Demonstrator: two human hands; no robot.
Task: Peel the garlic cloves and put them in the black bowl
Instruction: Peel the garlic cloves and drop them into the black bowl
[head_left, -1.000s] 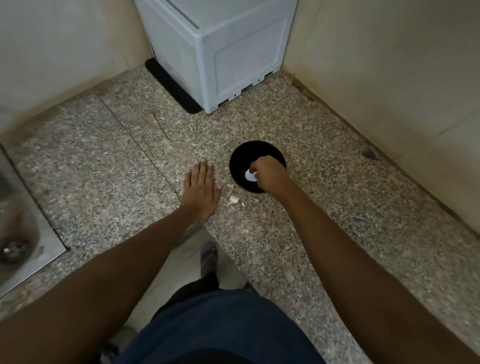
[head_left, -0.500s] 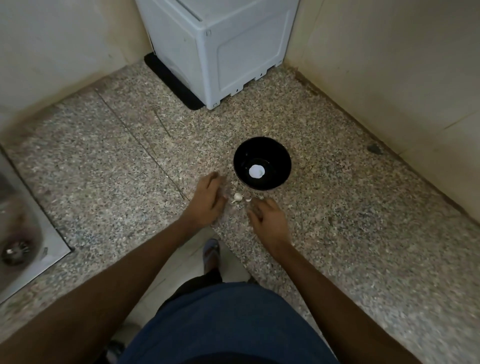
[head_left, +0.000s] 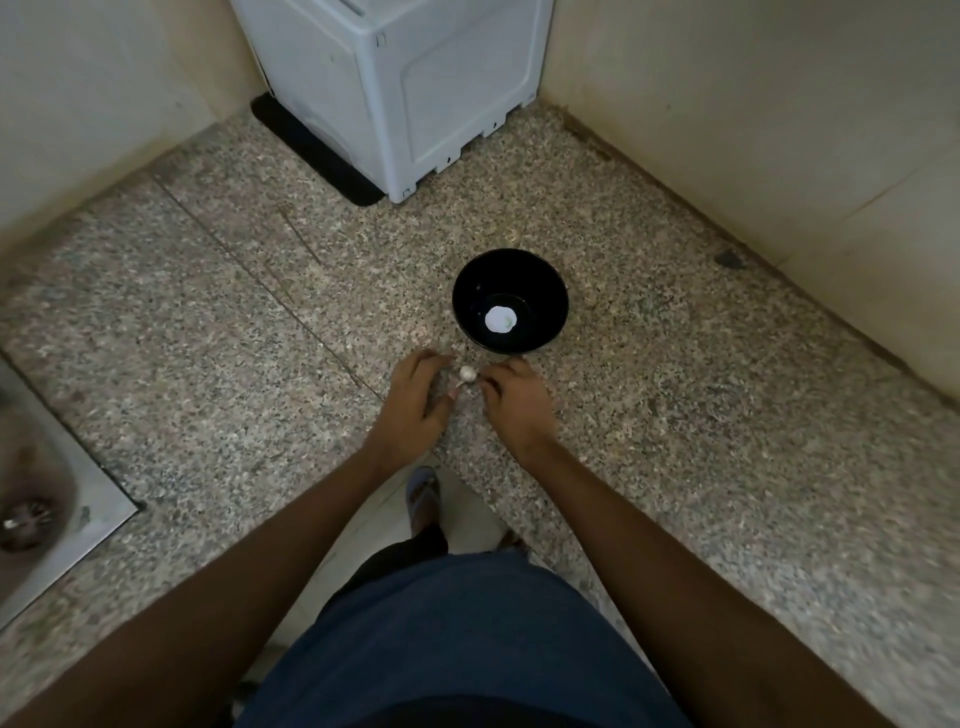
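While both forearms reach forward over the speckled desk (head_left: 208, 322), the left hand (head_left: 415, 405) and right hand (head_left: 514, 410) close in on a small garlic clove (head_left: 467, 372) lying between their fingertips, just in front of the black bowl (head_left: 550, 291). Both hands have curled fingers touching or nearly touching the clove; whether either actually pinches it I cannot tell. Judging by its look, the clove is light, firm and papery-skinned, best held at its ends while the skin is torn away. One peeled clove (head_left: 501, 319) already sits in the bowl. Motion blur hides the fingertips, and any loose skin is lost against the speckled stone.
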